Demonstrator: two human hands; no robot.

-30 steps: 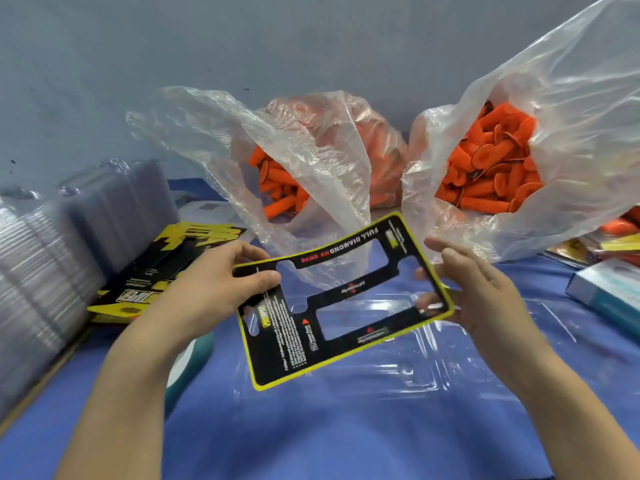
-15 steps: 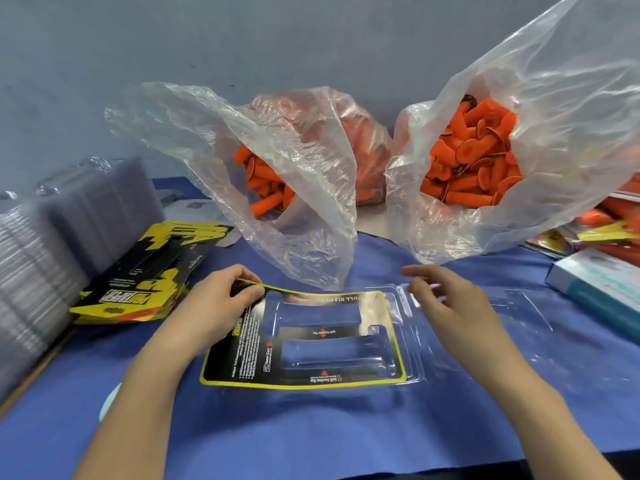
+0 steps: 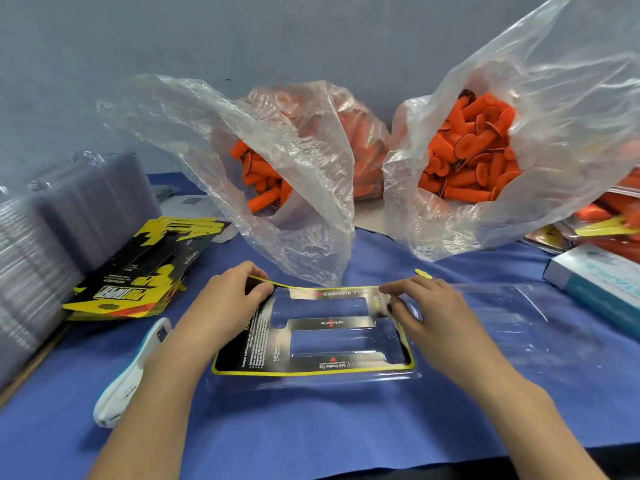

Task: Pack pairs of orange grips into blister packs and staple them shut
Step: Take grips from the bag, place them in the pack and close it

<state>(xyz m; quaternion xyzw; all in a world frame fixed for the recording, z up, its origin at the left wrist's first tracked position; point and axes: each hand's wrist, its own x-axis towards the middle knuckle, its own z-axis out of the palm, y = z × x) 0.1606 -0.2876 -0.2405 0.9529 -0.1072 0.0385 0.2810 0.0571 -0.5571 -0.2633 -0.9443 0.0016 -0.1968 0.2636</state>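
Blister pack (image 3: 498,317) lay open on the surface (image 3: 311,431), card insert (image 3: 242,344) half seated in it. Fingers of my left hand (image 3: 225,299) and right hand (image 3: 436,306) each pinched a far card corner. Orange grips (image 3: 474,161) sat in the bags (image 3: 561,109), none loaded; stapling not done.

The table (image 3: 311,431) is carrying a blue cloth (image 3: 519,410) over its top. In the middle a clear blister pack (image 3: 311,381) is lying open and flat, and a black and yellow printed card (image 3: 239,351) is sitting in its left half. At the left a pile of cards (image 3: 138,282) is lying beside stacks of clear shells (image 3: 69,230), with a white tool (image 3: 128,379) nearer the front. Behind, the left bag of orange grips (image 3: 304,209) and the right bag of orange grips (image 3: 554,140) are standing open. A white and teal box (image 3: 595,282) is lying at the right, and a small yellow scrap (image 3: 423,274) just behind the pack.
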